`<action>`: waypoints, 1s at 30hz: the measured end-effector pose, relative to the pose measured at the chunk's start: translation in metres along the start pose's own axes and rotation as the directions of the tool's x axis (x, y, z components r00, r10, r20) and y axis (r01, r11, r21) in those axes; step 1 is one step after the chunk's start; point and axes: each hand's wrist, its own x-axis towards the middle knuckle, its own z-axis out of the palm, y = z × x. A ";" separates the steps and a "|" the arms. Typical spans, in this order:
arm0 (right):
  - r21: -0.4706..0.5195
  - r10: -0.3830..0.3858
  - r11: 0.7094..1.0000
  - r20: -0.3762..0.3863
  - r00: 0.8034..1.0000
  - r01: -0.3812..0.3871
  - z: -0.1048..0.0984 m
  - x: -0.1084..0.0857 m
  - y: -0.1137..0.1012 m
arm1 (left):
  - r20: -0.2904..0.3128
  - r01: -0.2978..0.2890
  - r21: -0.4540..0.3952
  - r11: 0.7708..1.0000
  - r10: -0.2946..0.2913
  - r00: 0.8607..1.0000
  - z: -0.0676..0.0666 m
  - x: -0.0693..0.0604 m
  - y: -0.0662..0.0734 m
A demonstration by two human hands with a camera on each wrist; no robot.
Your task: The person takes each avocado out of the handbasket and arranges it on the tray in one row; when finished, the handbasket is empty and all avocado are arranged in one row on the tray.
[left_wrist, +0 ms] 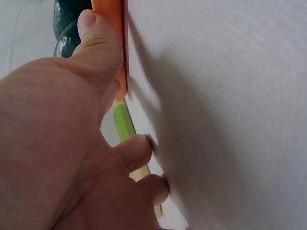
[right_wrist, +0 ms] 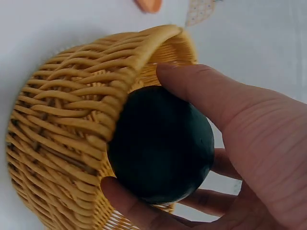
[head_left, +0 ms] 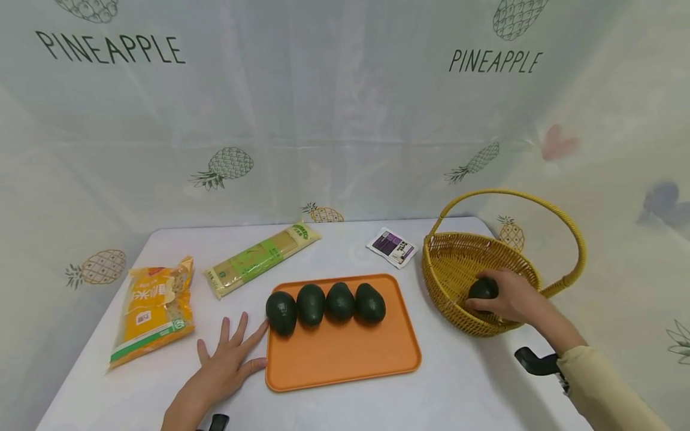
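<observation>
In the head view my right hand (head_left: pixel 509 294) grips a dark green avocado (head_left: pixel 483 290) just inside the yellow wicker basket (head_left: pixel 450 287). The right wrist view shows thumb and fingers curled around this avocado (right_wrist: pixel 160 143) beside the woven rim (right_wrist: pixel 127 81). My left hand (head_left: pixel 218 371) rests on the white table with its fingers spread, its thumb and index finger touching the left edge of the orange tray (head_left: pixel 345 359). Along the tray's back edge lies a row of several avocados (head_left: pixel 311 305). From the left wrist, the thumb lies against the tray's rim (left_wrist: pixel 111 28).
A yellow snack-like bag (head_left: pixel 153 311) lies at the table's left. Behind the tray is a long green-and-tan noodle packet (head_left: pixel 262 257). A small white-and-purple sachet (head_left: pixel 392 246) sits left of the basket, whose tall handle (head_left: pixel 579 239) arches above it. A pineapple-printed curtain (head_left: pixel 345 120) hangs behind.
</observation>
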 end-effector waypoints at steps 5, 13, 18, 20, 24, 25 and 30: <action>0.001 -0.007 1.000 -0.024 1.000 0.007 -0.009 -0.004 -0.008 | -0.002 0.005 0.010 1.000 -0.005 1.000 0.000 0.001 0.000; 0.009 -0.011 1.000 -0.064 0.998 0.011 -0.017 -0.009 -0.029 | -0.007 -0.003 0.011 1.000 0.003 1.000 0.000 0.001 -0.002; 0.012 -0.040 0.999 -0.077 0.996 0.041 -0.018 -0.010 -0.044 | -0.008 0.001 0.012 1.000 -0.001 1.000 0.000 0.001 -0.002; 0.019 -0.050 0.998 -0.074 0.996 0.052 -0.017 -0.009 -0.049 | -0.007 0.002 0.014 1.000 -0.002 1.000 0.001 0.001 -0.002; 0.032 -0.071 0.997 -0.069 0.995 0.073 -0.013 -0.009 -0.060 | -0.005 0.003 0.016 1.000 -0.003 1.000 0.001 0.001 -0.001; 0.036 -0.077 0.996 -0.067 0.995 0.080 -0.012 -0.009 -0.062 | -0.004 0.003 0.017 1.000 -0.003 1.000 0.001 0.001 -0.001; 0.062 -0.136 0.988 -0.080 0.987 0.141 -0.005 -0.005 -0.076 | -0.002 0.007 0.016 1.000 -0.007 1.000 0.001 0.001 -0.001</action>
